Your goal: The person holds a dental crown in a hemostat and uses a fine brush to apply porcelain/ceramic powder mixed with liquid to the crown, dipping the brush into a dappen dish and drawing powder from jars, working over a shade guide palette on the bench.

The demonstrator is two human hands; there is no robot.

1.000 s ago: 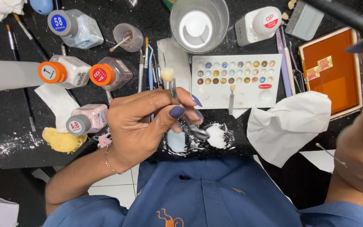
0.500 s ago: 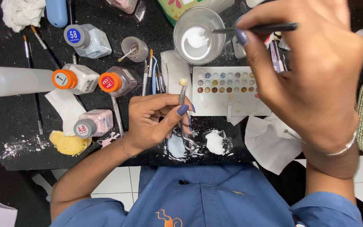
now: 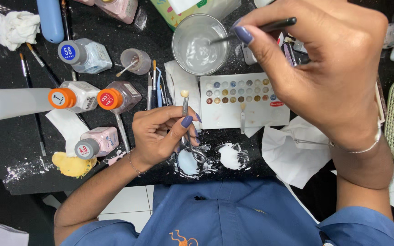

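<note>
a black speckled worktop [image 3: 10, 136] dusted with white powder fills the view; below its edge lies what looks like a pale tiled floor [image 3: 128, 209], evenly lit.

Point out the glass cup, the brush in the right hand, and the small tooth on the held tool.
Glass cup [image 3: 185, 28], head view, on its left rim.
Brush [image 3: 277, 25], head view, on its dark handle.
Tooth [image 3: 184, 93], head view, on its pale crown.
</note>
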